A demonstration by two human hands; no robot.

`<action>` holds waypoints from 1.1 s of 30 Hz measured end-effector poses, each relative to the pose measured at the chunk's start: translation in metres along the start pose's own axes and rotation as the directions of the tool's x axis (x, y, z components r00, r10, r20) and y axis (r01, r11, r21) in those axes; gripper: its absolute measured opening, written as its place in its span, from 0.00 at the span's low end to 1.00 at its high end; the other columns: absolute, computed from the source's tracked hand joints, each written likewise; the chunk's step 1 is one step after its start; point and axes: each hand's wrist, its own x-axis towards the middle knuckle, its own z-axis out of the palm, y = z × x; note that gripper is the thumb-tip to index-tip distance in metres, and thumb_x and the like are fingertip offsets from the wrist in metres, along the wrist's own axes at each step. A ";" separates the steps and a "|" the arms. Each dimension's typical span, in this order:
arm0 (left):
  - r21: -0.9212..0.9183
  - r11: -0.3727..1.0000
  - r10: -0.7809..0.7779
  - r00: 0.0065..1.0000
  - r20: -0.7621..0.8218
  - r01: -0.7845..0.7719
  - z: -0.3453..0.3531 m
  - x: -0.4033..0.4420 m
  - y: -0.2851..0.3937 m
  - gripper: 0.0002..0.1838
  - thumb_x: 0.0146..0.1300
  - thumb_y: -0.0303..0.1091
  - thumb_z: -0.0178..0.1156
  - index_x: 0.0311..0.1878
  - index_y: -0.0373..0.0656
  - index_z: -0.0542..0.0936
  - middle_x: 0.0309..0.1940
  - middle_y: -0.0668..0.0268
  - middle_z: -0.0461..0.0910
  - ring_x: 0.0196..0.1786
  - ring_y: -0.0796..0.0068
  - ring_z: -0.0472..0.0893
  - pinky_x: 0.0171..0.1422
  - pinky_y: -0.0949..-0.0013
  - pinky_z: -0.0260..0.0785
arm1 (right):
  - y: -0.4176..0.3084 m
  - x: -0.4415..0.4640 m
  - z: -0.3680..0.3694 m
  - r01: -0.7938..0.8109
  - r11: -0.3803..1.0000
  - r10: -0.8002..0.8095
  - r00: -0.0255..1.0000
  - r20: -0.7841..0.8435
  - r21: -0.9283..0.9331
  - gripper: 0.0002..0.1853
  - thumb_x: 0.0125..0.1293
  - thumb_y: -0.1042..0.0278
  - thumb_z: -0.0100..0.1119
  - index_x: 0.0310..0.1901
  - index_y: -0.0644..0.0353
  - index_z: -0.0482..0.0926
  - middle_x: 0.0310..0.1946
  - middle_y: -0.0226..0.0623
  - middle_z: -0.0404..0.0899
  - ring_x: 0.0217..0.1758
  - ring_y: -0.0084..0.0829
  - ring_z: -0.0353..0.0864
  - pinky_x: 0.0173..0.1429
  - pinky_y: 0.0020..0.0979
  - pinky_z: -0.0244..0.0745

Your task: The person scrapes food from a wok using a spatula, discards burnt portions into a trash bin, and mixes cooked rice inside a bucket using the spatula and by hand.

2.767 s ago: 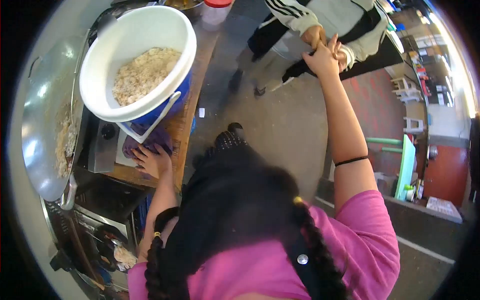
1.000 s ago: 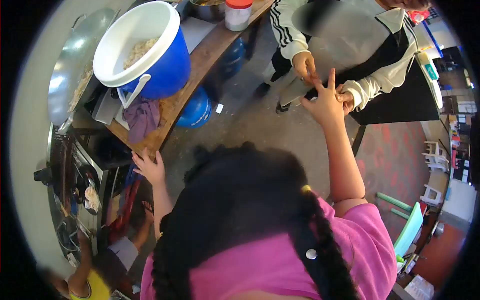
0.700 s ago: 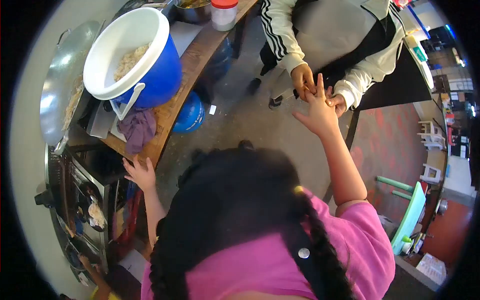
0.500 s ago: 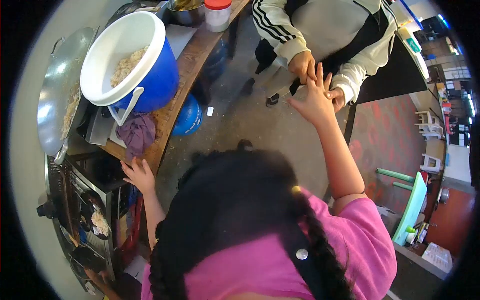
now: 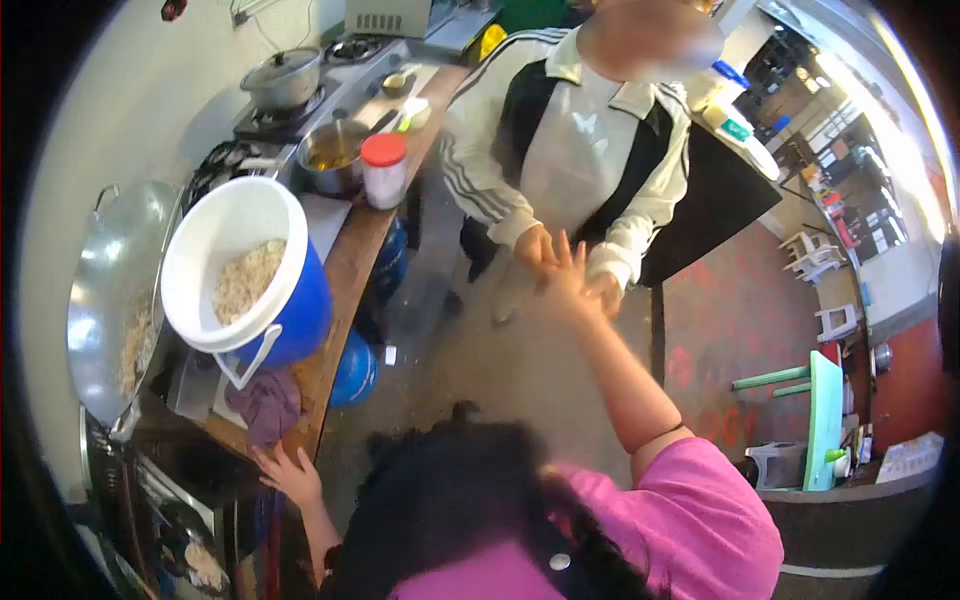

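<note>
My left hand (image 5: 291, 477) is open with its fingers spread, by the corner of the wooden counter (image 5: 345, 290), just below a crumpled purple cloth (image 5: 265, 405). On that counter stands a blue bucket (image 5: 300, 310) with a white inside, partly filled with cooked rice (image 5: 247, 285). Stretched forward, my right hand (image 5: 567, 280) is open, fingers apart and a little blurred. Another person's two hands touch it from both sides, one hand (image 5: 537, 247) at its left and the other (image 5: 606, 290) at its right.
A large wok (image 5: 110, 290) with rice leans at the left. Behind the bucket are a metal pot (image 5: 335, 160), a red-lidded jar (image 5: 384, 172) and a lidded pot (image 5: 283, 80) on a stove. Blue gas cylinders (image 5: 355, 370) stand under the counter. A green table (image 5: 822, 420) lies at the right.
The view has tilted up, showing more of the counter and the other person. My right hand remains between that person's hands. My left hand stays open near the cloth.
</note>
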 end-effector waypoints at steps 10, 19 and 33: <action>-0.073 0.996 0.042 0.999 -0.010 -0.043 -0.006 0.013 0.035 0.24 0.71 0.47 0.55 0.65 0.44 0.73 0.80 0.48 0.48 0.81 0.42 0.48 0.76 0.23 0.41 | 0.000 -0.016 -0.036 0.105 0.988 -0.105 0.994 -0.002 0.115 0.32 0.50 0.42 0.72 0.57 0.48 0.85 0.83 0.50 0.28 0.83 0.66 0.25 0.75 0.58 0.60; -0.091 0.995 0.042 0.998 -0.045 -0.046 -0.007 0.009 0.041 0.22 0.71 0.45 0.55 0.63 0.44 0.74 0.80 0.48 0.49 0.81 0.42 0.48 0.76 0.24 0.40 | 0.002 -0.025 -0.014 0.197 0.980 -0.188 0.963 -0.195 0.026 0.40 0.60 0.27 0.55 0.66 0.47 0.78 0.81 0.60 0.29 0.80 0.74 0.18 0.79 0.68 0.31; -0.043 0.999 0.012 1.000 -0.006 -0.012 -0.001 0.002 0.056 0.20 0.71 0.45 0.55 0.59 0.44 0.76 0.79 0.47 0.50 0.81 0.41 0.49 0.75 0.23 0.43 | 0.001 -0.010 0.010 0.089 0.996 -0.085 0.993 -0.086 0.033 0.60 0.47 0.33 0.71 0.78 0.56 0.56 0.81 0.57 0.30 0.83 0.65 0.29 0.80 0.55 0.50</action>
